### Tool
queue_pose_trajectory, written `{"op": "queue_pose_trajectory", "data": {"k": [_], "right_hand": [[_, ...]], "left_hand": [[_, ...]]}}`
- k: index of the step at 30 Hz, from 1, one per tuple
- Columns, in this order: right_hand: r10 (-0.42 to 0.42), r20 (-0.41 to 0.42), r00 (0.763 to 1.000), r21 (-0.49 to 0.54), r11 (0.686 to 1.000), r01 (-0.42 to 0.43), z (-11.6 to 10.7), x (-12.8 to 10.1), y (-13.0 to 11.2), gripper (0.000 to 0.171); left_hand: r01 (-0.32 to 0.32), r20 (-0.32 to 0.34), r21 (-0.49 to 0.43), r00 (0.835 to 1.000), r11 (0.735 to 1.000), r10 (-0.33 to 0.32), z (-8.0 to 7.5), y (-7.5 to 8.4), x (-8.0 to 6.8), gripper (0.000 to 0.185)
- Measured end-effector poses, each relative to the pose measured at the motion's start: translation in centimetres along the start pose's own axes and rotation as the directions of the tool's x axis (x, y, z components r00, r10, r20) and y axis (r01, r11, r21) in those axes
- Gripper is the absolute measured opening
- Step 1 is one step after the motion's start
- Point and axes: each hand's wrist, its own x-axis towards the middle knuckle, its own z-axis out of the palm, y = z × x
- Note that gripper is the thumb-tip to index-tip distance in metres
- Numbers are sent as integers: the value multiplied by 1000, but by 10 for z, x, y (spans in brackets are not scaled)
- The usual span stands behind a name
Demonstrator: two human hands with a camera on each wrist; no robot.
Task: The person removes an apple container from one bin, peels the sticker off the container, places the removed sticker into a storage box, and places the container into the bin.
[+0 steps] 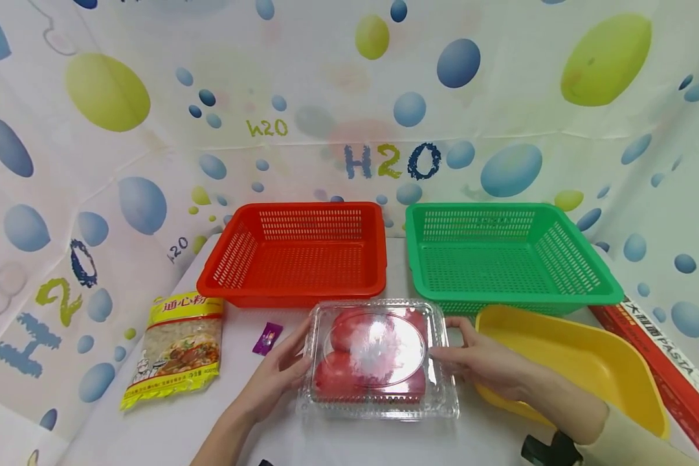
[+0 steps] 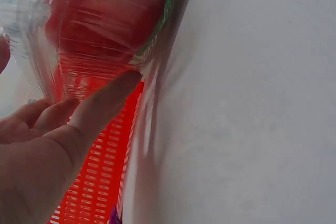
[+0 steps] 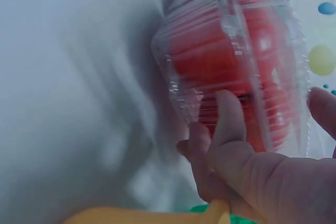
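On the white table, in front of the red basket and green basket, sits a clear clamshell box (red tomatoes inside). The left hand and right hand grip its sides, fingers curled against the plastic.

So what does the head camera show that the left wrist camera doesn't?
Only the head view shows the green plastic mesh basket, yellow plastic tub, yellow bag of dried pasta and right hand. Only the left wrist view shows the left fingertips pressed against the ribbed side wall, close up. Both show the clear plastic clamshell box of red tomatoes, red plastic mesh basket and left hand.
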Motion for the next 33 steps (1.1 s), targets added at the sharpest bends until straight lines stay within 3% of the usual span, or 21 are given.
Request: {"op": "queue_pose_trajectory", "data": {"k": [6,13,19,27,33], "right_hand": [[3,18,1000,49,999,-4,5,-3,3,67],[-6,40,999,104,995,1,9,-6,9,73],[-15,73,997,144,990,4,17,-13,9,82],[-63,68,996,92,994,56,31,-27,0,81],[-117,-11,993,52,992,117,35,-27,-28,80]], "left_hand": [[74,-19,-31,997,997,-74,1,6,-7,71],[78,-25,-42,997,996,-80,4,12,-15,71],[94,-57,17,994,995,-93,2,19,-25,69],[22,-43,55,999,998,-20,-4,36,-41,69],[-73,-78,107,994,992,81,-6,61,-36,63]]}}
